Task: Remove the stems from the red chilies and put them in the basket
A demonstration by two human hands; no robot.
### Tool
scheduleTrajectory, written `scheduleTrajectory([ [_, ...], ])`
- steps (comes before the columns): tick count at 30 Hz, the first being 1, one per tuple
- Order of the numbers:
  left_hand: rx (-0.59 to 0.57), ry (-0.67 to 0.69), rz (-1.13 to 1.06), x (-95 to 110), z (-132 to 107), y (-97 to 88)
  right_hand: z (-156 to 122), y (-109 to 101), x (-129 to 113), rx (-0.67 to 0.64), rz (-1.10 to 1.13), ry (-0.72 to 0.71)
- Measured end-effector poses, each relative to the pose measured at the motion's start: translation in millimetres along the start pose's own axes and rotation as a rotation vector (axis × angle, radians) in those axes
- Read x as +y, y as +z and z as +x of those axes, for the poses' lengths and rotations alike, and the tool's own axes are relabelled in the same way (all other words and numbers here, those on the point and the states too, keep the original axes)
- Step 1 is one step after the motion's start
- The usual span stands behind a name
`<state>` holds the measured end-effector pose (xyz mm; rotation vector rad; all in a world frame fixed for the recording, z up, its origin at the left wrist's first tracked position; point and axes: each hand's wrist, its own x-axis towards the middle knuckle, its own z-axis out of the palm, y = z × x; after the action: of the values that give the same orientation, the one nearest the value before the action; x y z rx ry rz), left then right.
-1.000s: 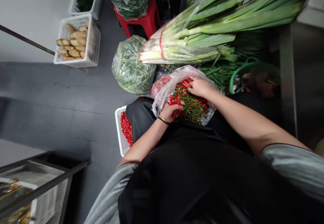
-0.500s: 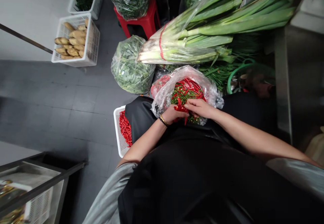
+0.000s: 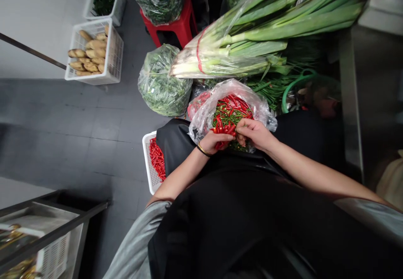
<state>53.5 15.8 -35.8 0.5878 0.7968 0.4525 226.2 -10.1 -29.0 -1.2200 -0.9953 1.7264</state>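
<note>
Vs. half a sec ago: R hand [image 3: 256, 134] has shifted a touch outward, & the chilli handful [image 3: 223, 127] in L hand [image 3: 211, 141] shows more fully.

Biggest first: leek bundle [image 3: 226, 56] lies across the far side, beyond the hands. Then the clear plastic bag [image 3: 241, 86], mouth open, w/ loose red chillies [image 3: 234, 101] & green stems [image 3: 235, 113] inside; both hands are over its near edge. White basket [image 3: 146, 157] w/ more red chillies is just beside the dark-covered L knee [image 3: 173, 138], partly hidden by it.

Grip: L hand clasped round the handful, thumb across it; R fingers curled in at its edge, can't tell if they pinch anything.

Step in hand, prob.: fingertip picking at the held chillies, maybe at their stems. Next move calls for, imo, a firm but uncrushing L grip & precise R fingertips, w/o spills.
</note>
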Motion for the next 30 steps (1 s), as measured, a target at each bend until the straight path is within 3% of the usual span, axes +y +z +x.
scheduleTrajectory([
  [4, 0.003, 0.034, -0.036, 1, -3, 5.8, -4, 3, -7, -0.017, -0.199, -0.054],
  [8, 0.125, 0.041, -0.098, 0, -4, 10.6, -7, 4, -12, 0.093, -0.882, -0.281],
  [10, 0.216, 0.081, -0.115, 3, -7, 10.0, 3, -2, -12, 0.11, -1.181, -0.305],
  [12, 0.278, 0.128, -0.099, 8, -11, 6.9, 23, -15, -9, 0.08, -1.382, -0.181],
  [15, 0.223, 0.144, -0.004, 15, -17, 0.7, 65, -38, -3, 0.095, -1.622, 0.158],
  [17, 0.162, 0.135, 0.061, 16, -18, -2.2, 88, -50, -1, 0.071, -1.714, 0.328],
  [19, 0.154, 0.128, 0.08, 14, -14, -4.1, 100, -58, -2, 0.032, -1.748, 0.409],
  [26, 0.192, 0.077, -0.042, 2, 7, -8.4, 90, -73, -3, 0.122, -1.683, 0.51],
  [28, 0.216, 0.085, -0.064, 1, 9, -8.3, 93, -71, 2, 0.096, -1.647, 0.54],
  [30, 0.253, 0.103, -0.078, 1, 9, -8.1, 99, -65, 5, 0.045, -1.615, 0.48],
])
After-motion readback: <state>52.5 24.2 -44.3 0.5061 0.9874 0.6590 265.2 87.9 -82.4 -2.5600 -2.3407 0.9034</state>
